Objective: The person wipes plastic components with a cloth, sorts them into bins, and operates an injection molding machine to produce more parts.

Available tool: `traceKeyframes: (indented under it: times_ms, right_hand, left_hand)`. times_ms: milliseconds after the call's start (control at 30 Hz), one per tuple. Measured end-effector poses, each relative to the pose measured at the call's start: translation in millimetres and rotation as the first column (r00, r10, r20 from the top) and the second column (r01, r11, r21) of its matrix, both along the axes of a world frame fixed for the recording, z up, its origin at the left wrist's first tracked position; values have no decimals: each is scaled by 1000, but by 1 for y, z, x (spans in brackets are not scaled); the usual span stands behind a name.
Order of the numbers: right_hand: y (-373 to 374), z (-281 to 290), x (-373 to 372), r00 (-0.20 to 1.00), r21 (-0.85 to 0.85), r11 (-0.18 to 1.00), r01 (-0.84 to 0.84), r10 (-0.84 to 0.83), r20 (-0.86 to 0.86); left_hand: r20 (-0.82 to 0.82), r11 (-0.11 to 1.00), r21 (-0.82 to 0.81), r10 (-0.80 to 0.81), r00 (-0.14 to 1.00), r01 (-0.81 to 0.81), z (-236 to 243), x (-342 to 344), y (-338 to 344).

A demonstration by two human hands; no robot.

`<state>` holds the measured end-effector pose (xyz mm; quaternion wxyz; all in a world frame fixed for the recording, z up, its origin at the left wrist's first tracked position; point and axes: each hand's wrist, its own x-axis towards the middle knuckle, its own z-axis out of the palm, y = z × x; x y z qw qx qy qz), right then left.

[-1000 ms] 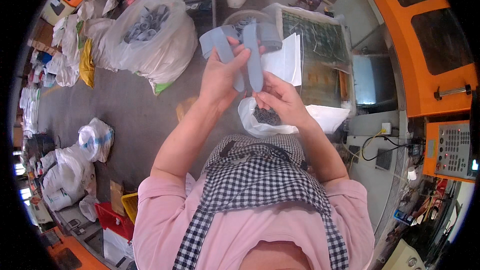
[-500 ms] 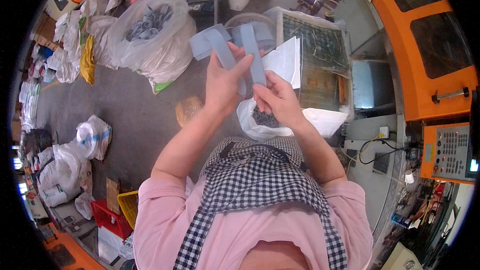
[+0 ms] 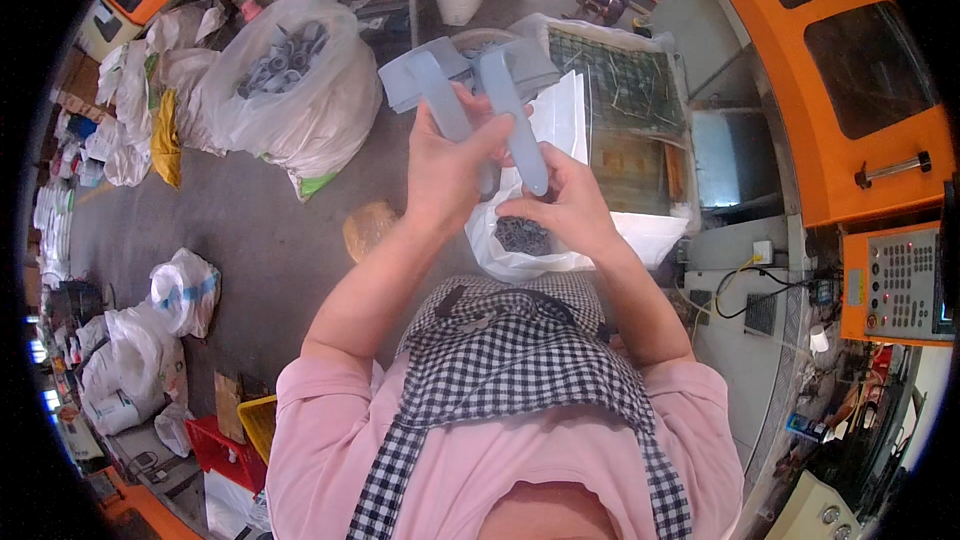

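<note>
Strap (image 3: 522,140) on right, now more slanted

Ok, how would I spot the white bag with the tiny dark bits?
Find the checked apron. Just above it in the picture, partly hidden by the right hand, is the open white bag. Small dark pieces show inside, unlike the bigger bag at upper left, which holds chunky grey parts.
</note>
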<state>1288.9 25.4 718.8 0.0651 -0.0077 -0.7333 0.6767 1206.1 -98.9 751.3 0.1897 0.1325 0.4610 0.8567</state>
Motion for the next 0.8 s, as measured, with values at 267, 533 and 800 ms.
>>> traceKeyframes:
  times_ms: [267,533,800]
  right_hand:
    - [-3,12,5,998,-189,981,33,-21,66]
    - [13,19,-6,994,-153,988,-28,43,99]
    - [25,17,-8,973,-162,961,-222,230,28]
  left_hand:
    - [51,997,73,-6,999,3,-6,-8,3]
    - [11,996,88,-3,1000,2,-10,-13,1]
    - [61,996,89,6,998,-12,-4,-13,-1]
